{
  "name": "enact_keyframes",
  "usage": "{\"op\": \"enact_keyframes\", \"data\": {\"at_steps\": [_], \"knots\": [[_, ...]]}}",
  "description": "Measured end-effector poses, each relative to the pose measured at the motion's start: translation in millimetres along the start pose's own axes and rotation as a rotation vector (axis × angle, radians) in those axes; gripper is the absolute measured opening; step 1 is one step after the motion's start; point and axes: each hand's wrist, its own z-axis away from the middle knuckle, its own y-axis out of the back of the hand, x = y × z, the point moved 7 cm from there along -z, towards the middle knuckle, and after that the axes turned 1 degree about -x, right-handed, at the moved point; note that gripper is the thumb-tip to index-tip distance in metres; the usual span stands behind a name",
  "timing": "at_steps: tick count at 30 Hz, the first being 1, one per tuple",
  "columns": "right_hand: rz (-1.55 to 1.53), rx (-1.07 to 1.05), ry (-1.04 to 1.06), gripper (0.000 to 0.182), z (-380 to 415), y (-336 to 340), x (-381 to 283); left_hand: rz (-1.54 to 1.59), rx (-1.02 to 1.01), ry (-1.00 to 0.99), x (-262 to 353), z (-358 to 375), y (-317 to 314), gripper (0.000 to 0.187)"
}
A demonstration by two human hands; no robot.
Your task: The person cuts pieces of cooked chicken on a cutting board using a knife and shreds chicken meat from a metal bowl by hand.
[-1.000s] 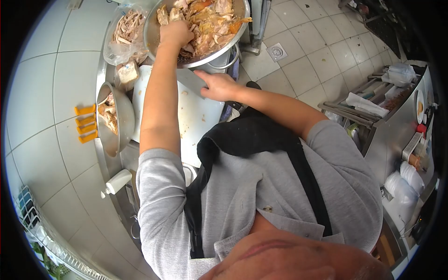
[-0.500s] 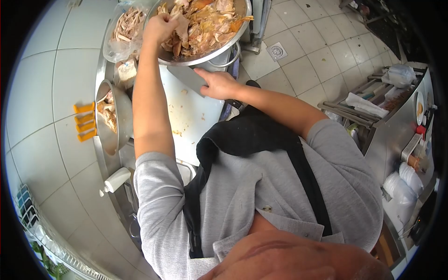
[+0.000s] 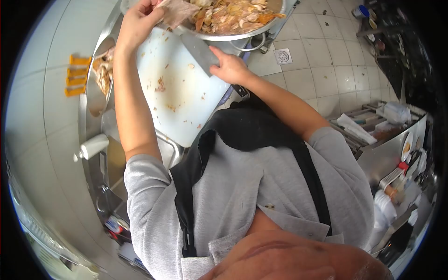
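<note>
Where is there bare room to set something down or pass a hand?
The cutting board offers the widest patch, bordered by the left forearm, the knife blade and the black apron, though small scraps dot it. A hand could probably pass over it. The far end is crowded: left hand, piece of meat and large bowl bunch together.

- Head view: looks steeply down from above and behind the left grip (image 3: 141, 22) and right grip (image 3: 230, 68).
- Shirt (image 3: 252, 186) close to the lens, both grips farther off, floor (image 3: 322, 77) beyond the right grip.
</note>
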Motion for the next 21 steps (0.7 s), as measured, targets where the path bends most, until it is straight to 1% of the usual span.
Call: {"op": "enact_keyframes", "data": {"at_steps": [1, 2, 3, 4, 5, 7, 8, 9, 11, 12, 13, 15, 16, 18, 19, 21], "knots": [[-0.008, -0.005, -0.013, 0.08, -3, -4, 5, 0.006, 0.022, 0.023, -20, 12, 4, 0.013], [-0.006, -0.01, -0.014, 0.081, -4, -6, 6, 0.055, 0.017, -0.003, -45, 25, 1, 0.014], [-0.004, -0.014, -0.015, 0.081, -6, -7, 7, 0.104, 0.014, -0.03, -45, 40, -2, 0.017], [0.008, -0.007, -0.018, 0.081, -6, -8, 8, -0.037, -0.06, 0.021, -49, 58, -10, 0.017], [0.02, -0.033, -0.008, 0.081, -6, -10, 4, -0.099, -0.044, 0.027, -56, 71, -15, 0.017], [-0.035, -0.05, -0.093, 0.08, -5, -9, 5, -0.193, -0.021, 0.109, -69, 99, -20, 0.016], [0.013, 0.034, 0.011, 0.081, -13, -14, 14, -0.266, 0.03, 0.114, -71, 112, -20, 0.015], [0.024, 0.019, 0.02, 0.081, -12, -13, 12, -0.26, 0.046, 0.126, -79, 125, -22, 0.015], [-0.054, -0.016, -0.047, 0.081, -8, -12, 9, -0.255, 0.152, -0.037, -86, 157, -29, 0.016], [-0.08, -0.024, -0.071, 0.081, -5, -10, 3, -0.296, 0.136, -0.003, -96, 176, -37, 0.02], [-0.069, -0.042, -0.063, 0.081, -5, -13, 3, -0.292, 0.153, 0.013, -103, 195, -42, 0.02], [-0.083, -0.012, -0.066, 0.081, -7, -12, 3, -0.495, 0.118, -0.03, -107, 230, -56, 0.025], [-0.103, -0.017, -0.072, 0.082, -5, -11, 3, -0.49, 0.126, -0.02, -109, 247, -59, 0.025], [-0.117, -0.011, -0.053, 0.082, -8, -15, 7, -0.553, 0.112, 0.076, -115, 273, -60, 0.031], [-0.14, 0.006, -0.037, 0.082, -10, -15, 9, -0.551, 0.125, 0.082, -118, 278, -55, 0.031], [-0.15, -0.014, -0.032, 0.082, -11, -15, 10, -0.565, 0.198, 0.22, -129, 288, -38, 0.037]]}}
